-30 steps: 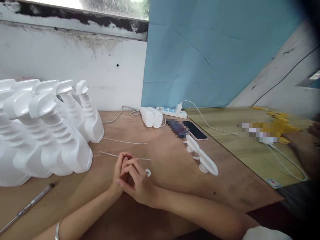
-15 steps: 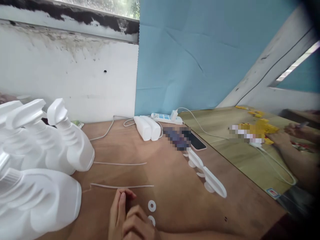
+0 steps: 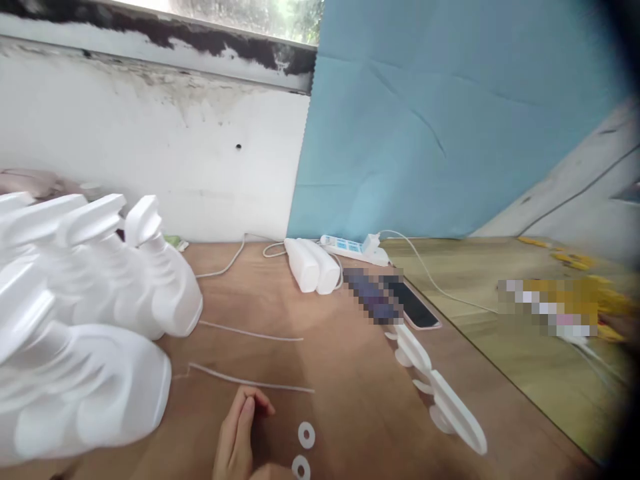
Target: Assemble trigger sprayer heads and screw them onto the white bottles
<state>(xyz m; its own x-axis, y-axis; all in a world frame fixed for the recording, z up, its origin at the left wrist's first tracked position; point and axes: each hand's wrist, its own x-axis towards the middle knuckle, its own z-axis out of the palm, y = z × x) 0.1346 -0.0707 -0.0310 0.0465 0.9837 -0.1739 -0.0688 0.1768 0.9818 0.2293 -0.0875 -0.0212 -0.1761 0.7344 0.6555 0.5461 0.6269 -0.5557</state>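
My left hand [image 3: 240, 430] is at the lower middle, its fingers curved to the right and the thumb pressed against them. Whatever it may hold is hidden. Only a sliver of my right hand [image 3: 273, 473] shows at the bottom edge, its fingers out of sight. Just beyond the left hand lies a thin white tube [image 3: 250, 381], with a second thin tube [image 3: 255, 331] farther back. Two white ring washers, one upper [image 3: 307, 435] and one lower [image 3: 301, 467], lie flat to the right of the hands.
Several white spray bottles [image 3: 110, 393] crowd the left side. Two white bottle-like pieces [image 3: 313, 267] lie near a power strip [image 3: 353, 248]. White trigger-head parts [image 3: 453, 407] form a row at right, below a phone [image 3: 413, 303]. Yellow items [image 3: 610, 300] sit on the neighbouring table.
The view has swung left, so most things sit farther right. My right hand has dropped almost out of view, uncovering the lower washer. The other person's hands at right have left the picture.
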